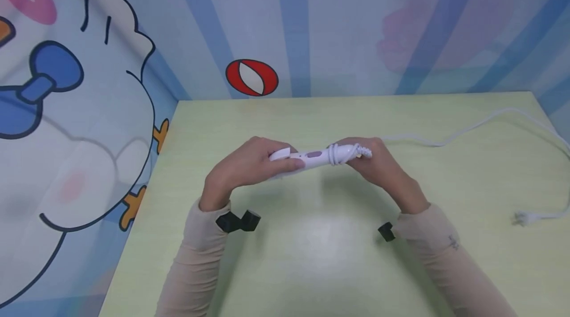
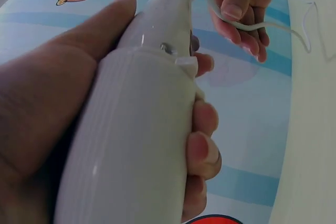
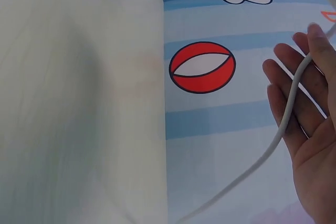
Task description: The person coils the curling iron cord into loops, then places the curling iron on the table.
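A white hair curling iron (image 1: pixel 319 159), or a similar hair-styling wand, is held crosswise above the table. My left hand (image 1: pixel 245 162) grips its left part, thumb along the near side; in the left wrist view the fingers (image 2: pixel 203 148) curl round the thick white body. Several turns of white cord (image 1: pixel 335 154) circle its right end. At that end my right hand (image 1: pixel 384 166) holds the cord between thumb and fingers. The right wrist view shows the cord (image 3: pixel 286 111) running across those fingers, partly spread. In the head view the iron hides some of the right fingers.
The loose power cord (image 1: pixel 450 140) trails over the right side of the pale table (image 1: pixel 311 267), ending in a plug (image 1: pixel 525 218) near the right edge. Printed cartoon walls (image 1: pixel 338 25) stand behind and to the left. Small black blocks (image 1: pixel 229 221) sit at both wrists.
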Motion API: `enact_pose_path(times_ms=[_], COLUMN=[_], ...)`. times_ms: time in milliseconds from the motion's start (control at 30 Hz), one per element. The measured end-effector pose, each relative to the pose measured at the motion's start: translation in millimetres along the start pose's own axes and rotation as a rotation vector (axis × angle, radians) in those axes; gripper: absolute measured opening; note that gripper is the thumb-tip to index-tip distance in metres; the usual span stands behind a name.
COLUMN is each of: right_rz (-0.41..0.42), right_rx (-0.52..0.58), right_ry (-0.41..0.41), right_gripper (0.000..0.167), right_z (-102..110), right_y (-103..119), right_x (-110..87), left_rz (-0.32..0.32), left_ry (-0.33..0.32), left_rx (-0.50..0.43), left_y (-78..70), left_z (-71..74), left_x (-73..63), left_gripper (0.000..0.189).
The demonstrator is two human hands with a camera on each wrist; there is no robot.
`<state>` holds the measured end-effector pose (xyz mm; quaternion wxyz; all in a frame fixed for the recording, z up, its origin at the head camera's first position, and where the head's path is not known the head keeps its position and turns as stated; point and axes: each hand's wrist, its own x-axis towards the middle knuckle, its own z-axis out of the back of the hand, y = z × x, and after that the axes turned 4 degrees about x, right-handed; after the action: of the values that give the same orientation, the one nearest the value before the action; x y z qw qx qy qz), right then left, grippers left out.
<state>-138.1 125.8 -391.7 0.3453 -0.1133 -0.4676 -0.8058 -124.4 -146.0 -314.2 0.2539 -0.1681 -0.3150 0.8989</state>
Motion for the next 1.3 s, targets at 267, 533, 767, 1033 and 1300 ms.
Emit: enact_pose_path(times_ms=[267,533,767,1033,1300], right_rz=[0.104,0.009,-0.1,-0.085,-0.187], right_rx=[0.018,-0.148,-0.261,-0.437,-0.41], right_ry=[0.15,0.247,0.328,0.308,0.27], right_gripper=[0.026,0.019,0.013,0.011,0.013], right_z=[15,27,29,20,12], right_y=[-5,5,21,34,42], right_x=[8.8,22.7,31.5,36.9,33.6], left_rz=[-0.033,-0.042,0.063,0.288,0.359], left_ry=[0.09,0.122,0.103,0.012,-0.095], left_rx=[0.061,0.179,0.293,0.388,0.4], left_y=[-7.0,-10.0,-9.0,-14.4,-12.7], left_z=[-1.8,-4.2,-12.0,-25.9,-36.3], left_x=[-0.8,-2.7,-0.4,9.9,17.3], left_gripper=[0.023,0.025,0.033,0.039,0.046])
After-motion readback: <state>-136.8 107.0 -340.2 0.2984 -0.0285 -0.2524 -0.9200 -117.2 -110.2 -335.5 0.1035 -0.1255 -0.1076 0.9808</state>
